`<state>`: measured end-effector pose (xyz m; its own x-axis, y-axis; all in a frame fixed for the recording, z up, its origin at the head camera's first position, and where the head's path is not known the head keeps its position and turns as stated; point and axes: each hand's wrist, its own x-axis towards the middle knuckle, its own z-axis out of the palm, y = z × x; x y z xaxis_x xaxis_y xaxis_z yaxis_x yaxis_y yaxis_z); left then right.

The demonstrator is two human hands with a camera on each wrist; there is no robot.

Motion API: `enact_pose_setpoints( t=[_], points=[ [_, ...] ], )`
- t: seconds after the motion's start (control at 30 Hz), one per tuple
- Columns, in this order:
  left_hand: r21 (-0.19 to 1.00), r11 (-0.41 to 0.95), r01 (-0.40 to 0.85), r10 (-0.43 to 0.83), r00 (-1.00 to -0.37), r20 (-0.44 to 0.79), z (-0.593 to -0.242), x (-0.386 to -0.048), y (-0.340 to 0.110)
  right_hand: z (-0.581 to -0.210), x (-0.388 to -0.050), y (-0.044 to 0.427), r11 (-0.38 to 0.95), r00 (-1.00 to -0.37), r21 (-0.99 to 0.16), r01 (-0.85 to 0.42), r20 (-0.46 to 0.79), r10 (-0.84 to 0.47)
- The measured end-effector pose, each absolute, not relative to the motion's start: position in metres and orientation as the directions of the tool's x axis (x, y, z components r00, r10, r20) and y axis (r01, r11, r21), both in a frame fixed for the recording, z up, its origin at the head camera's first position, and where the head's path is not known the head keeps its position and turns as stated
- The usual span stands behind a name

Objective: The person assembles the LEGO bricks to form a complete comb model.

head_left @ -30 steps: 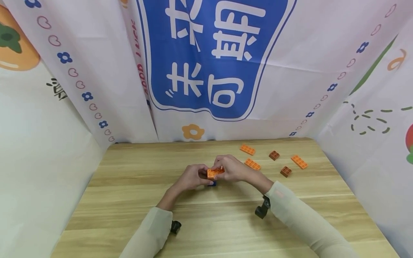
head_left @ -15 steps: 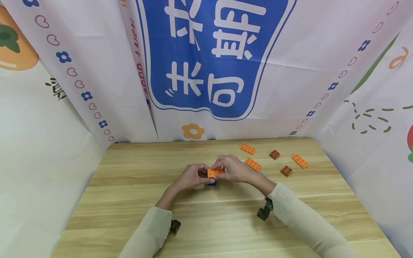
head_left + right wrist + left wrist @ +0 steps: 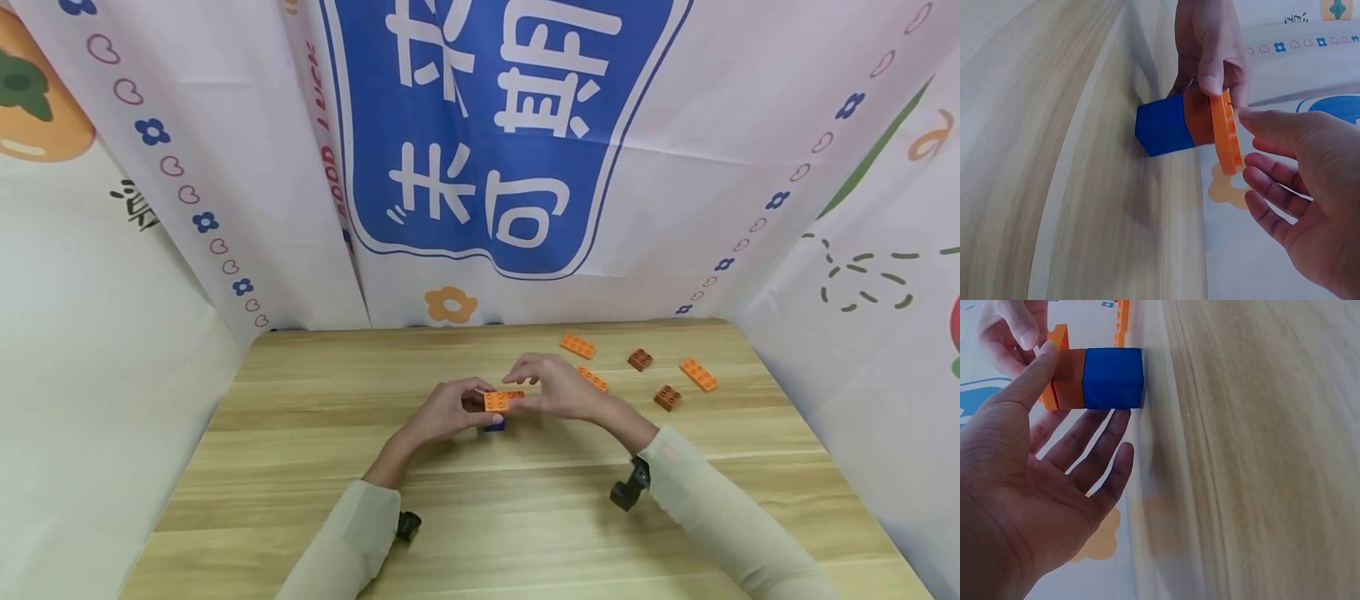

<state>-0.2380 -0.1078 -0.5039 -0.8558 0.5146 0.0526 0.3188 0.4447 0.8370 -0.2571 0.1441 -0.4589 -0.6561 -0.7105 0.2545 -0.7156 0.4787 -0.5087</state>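
Observation:
A small stack of toy building bricks stands near the middle of the table. It has a blue brick [image 3: 1113,378] at the bottom, a brown brick [image 3: 1070,379] above it and a flat orange brick [image 3: 497,402] on top, jutting out to the right. My left hand [image 3: 448,411] holds the stack near its top, thumb on the near side and fingers behind. My right hand [image 3: 557,388] is just to the right, its fingers spread and curved loosely around nothing. In the right wrist view its thumb tip is close to the orange brick's studs; whether it touches is unclear.
Toward the back right lie more loose orange bricks [image 3: 699,375] and two small brown bricks [image 3: 667,397]. One orange brick [image 3: 594,379] is partly hidden behind my right hand. A printed cloth [image 3: 300,283] hangs along the table's back edge.
My right hand has let go of the orange brick and moved slightly right, its fingers parting. My left hand keeps its hold on the stack, which stays in place.

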Motion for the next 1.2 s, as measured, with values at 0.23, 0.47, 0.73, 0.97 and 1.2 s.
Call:
enact_pose_setpoints(
  t=[0.23,0.47,0.73,0.97,1.2],
  points=[
    [0.826,0.462,0.323,0.513,-0.857,0.048,-0.501,-0.237,-0.106,-0.459,-0.257,0.162,0.480,-0.657,-0.506,-0.716,0.257,-0.709],
    [0.840,0.454,0.297,0.499,-0.866,0.036,-0.500,-0.235,-0.104,-0.466,-0.256,0.185,0.496,-0.669,-0.494,-0.714,0.273,-0.692],
    [0.839,0.459,0.292,0.487,-0.873,0.037,-0.500,-0.234,-0.103,-0.475,-0.253,0.213,0.513,-0.691,-0.518,-0.684,0.234,-0.684],
    [0.816,0.498,0.293,0.475,-0.880,0.027,-0.499,-0.234,-0.104,-0.476,-0.248,0.234,0.534,-0.706,-0.516,-0.669,0.220,-0.673],
    [0.806,0.519,0.286,0.450,-0.893,0.027,-0.498,-0.232,-0.104,-0.476,-0.245,0.254,0.541,-0.728,-0.551,-0.636,0.193,-0.658]
  ],
)
